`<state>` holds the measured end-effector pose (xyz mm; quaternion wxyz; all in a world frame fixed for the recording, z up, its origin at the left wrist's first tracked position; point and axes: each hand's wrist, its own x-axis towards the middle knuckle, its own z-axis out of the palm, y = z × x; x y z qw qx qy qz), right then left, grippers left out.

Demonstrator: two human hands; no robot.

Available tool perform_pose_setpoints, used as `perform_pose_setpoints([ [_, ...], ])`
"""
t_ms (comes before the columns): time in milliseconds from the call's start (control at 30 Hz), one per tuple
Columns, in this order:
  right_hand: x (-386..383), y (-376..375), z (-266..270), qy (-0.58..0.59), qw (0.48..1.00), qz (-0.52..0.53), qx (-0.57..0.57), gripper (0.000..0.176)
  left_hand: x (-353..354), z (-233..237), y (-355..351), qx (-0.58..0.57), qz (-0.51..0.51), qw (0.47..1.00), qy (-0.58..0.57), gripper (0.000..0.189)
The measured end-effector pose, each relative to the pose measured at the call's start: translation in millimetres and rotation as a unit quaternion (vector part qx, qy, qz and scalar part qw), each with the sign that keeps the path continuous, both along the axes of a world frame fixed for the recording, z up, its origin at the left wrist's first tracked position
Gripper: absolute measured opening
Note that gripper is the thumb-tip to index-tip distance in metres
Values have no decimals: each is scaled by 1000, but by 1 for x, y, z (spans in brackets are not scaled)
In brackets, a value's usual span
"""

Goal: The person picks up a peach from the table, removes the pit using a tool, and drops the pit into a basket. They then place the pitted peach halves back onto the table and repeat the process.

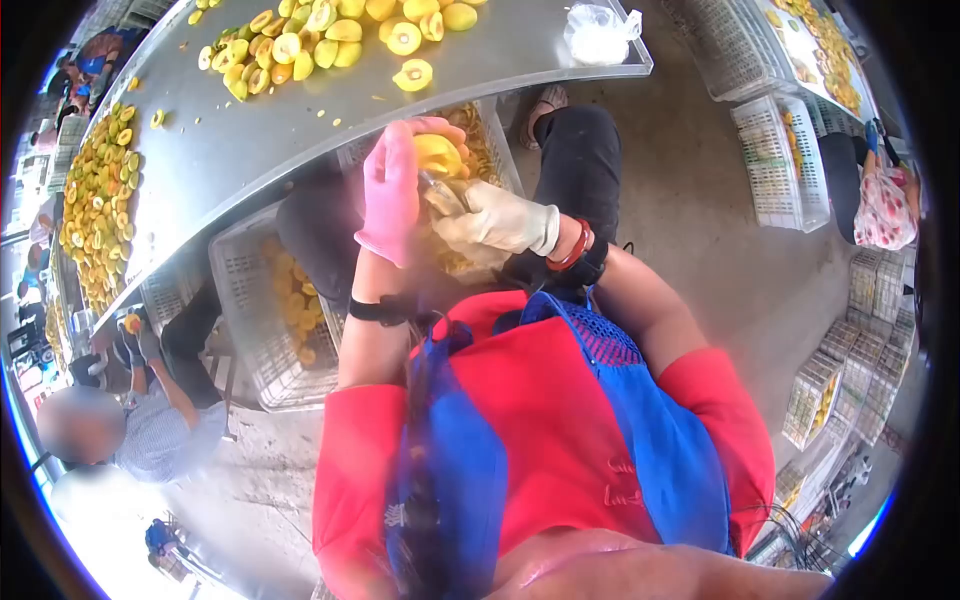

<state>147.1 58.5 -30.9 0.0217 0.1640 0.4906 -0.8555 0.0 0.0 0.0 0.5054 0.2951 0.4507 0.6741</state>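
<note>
The left hand (pixel 392 190), in a pink glove, is wrapping closed around a yellow fruit (pixel 438 152), holding it just off the worktop (pixel 300 130) edge, above a white crate (pixel 240 270). The right hand (pixel 495 222), in a pale glove, is clamping on a small blade (pixel 437 190) and pressing it against the fruit. The fruit is looking soft, juicy and probably slippery, and light enough for one palm. Cupping its rounded outer side seems the safest hold, with the fingers staying clear of the edge. Halved fruit (pixel 300 45) is lying scattered on the steel worktop near a plastic bag (pixel 598 35). More crates (pixel 850 380) are standing stacked on the concrete floor (pixel 700 200), and a co-worker (pixel 150 420) is sitting nearby.
</note>
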Motion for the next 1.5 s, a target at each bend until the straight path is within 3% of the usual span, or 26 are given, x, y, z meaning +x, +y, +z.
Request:
perform_pose_setpoints([
  [67,-6,-7,-1,21,999,-19,34,14,3,9,-4,-39,48,997,-48,48],
  [167,-10,-14,8,54,993,-47,91,14,4,0,-6,-56,124,989,-58,62],
  [200,-12,-14,10,44,996,-23,80,16,0,-1,-6,-46,139,983,-113,62],
  [300,-16,-32,14,110,976,-80,171,18,-40,-12,-27,34,139,971,-193,64],
  [367,-15,-35,-14,95,982,-77,143,21,-71,-14,-42,27,300,949,-95,59],
  [400,-13,-37,-19,82,987,-93,106,21,-83,-10,-54,-28,380,923,54,58],
  [433,-10,-37,-21,69,989,-112,68,20,-94,-5,-70,-84,445,869,201,57],
  [467,-4,-35,-18,0,992,-121,-42,19,-107,0,-87,-203,464,793,339,57],
  [500,-1,-28,-38,-49,995,-67,50,21,-122,3,-103,-312,464,686,465,57],
  [567,0,-13,-93,-146,961,41,230,26,-158,-10,-131,-419,401,469,666,56],
  [600,1,-11,-91,-155,957,24,244,27,-160,-9,-128,-412,405,488,654,57],
  [700,2,-16,-78,-153,946,-41,281,31,-143,-9,-76,-359,375,660,543,60],
  [733,-1,-17,-74,-131,944,-77,293,31,-148,-29,-58,-337,310,699,550,55],
  [800,-4,-24,-75,-95,920,-140,354,31,-154,-78,-10,-299,198,668,652,57],
  [867,-8,-26,-96,-65,857,-210,465,32,-123,-71,47,-331,142,611,705,70],
  [900,-6,-25,-108,-42,845,-227,482,34,-100,-52,76,-373,130,632,666,73],
  [933,-2,-23,-120,-52,843,-213,491,32,-96,-52,100,-401,87,640,649,74],
  [1033,4,-20,-142,-203,864,-6,461,27,-85,-68,146,-450,-21,641,621,75],
  [1067,6,-25,-153,-162,853,-44,495,30,-81,-77,151,-435,8,658,614,73],
  [1100,12,-23,-101,-212,876,-56,428,32,-74,-86,152,-424,37,674,604,73],
  [1133,13,-19,-97,-213,881,-49,420,33,-69,-90,155,-417,56,665,618,71],
  [1267,12,-14,-102,-202,865,-21,459,33,-85,-123,163,-291,82,789,535,65],
  [1367,12,-20,-95,-144,864,-155,456,33,-89,-123,148,-184,129,879,420,56],
  [1400,12,-17,-100,-149,862,-149,461,33,-81,-114,137,-81,140,928,334,51],
  [1500,10,-12,-73,-143,884,-184,405,36,-69,-74,101,-48,110,986,120,47],
])
